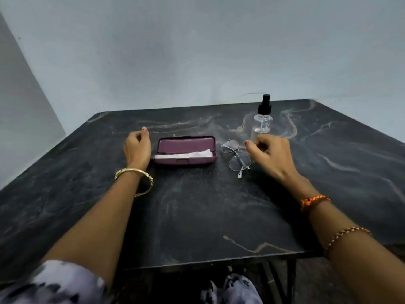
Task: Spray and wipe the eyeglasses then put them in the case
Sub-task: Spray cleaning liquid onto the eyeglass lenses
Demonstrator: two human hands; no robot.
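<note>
Head view, item one: eyeglasses, thin wire frame, folded, lying on the counter just to the inside of your right hand, untouched. That hand hovers with fingers loosely curled and holds nothing.

Item two: spray bottle, clear body, black pump top, upright just beyond your right hand's knuckles; its base is hidden behind the hand.

Item three: case, maroon, lid open, between your two hands, its near end just beside your left hand. A pale cloth lies inside, partly hidden by the case's front wall.

Item four: left hand, loosely closed, empty, resting by the case.

Step in hand, as a judgement: nothing sprayed yet; you are at the outset, about to take up glasses or bottle. The next move calls for a light pinch on the frame, not the lenses, and the bottle's nozzle turned toward them.

Hard to make out: liquid level in the bottle, lens condition, nozzle direction.
</note>
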